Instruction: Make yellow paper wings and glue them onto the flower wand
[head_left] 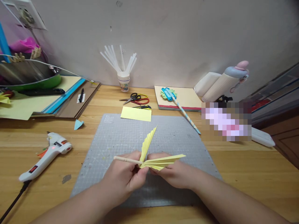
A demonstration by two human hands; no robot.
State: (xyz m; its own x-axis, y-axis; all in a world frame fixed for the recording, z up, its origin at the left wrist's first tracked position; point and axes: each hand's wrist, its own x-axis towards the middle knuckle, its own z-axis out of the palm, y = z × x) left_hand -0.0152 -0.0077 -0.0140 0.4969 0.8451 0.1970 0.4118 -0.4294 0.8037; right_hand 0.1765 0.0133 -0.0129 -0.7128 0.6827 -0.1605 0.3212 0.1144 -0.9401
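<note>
From my remote feed I see the left hand (123, 174) gripping yellow pleated paper (161, 163) where it meets a pale stick (127, 160), the right hand (176, 174) against one wing, its grip partly hidden. A grey cutting mat (187, 137) lies beneath, a white glue gun (48, 158) to its left.

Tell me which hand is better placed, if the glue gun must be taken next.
Probably the left hand: the hot glue gun lies left of the cutting mat, and the right hand must reach across. Both hands are busy with the pleated yellow paper, so the left needs freeing first.
</note>
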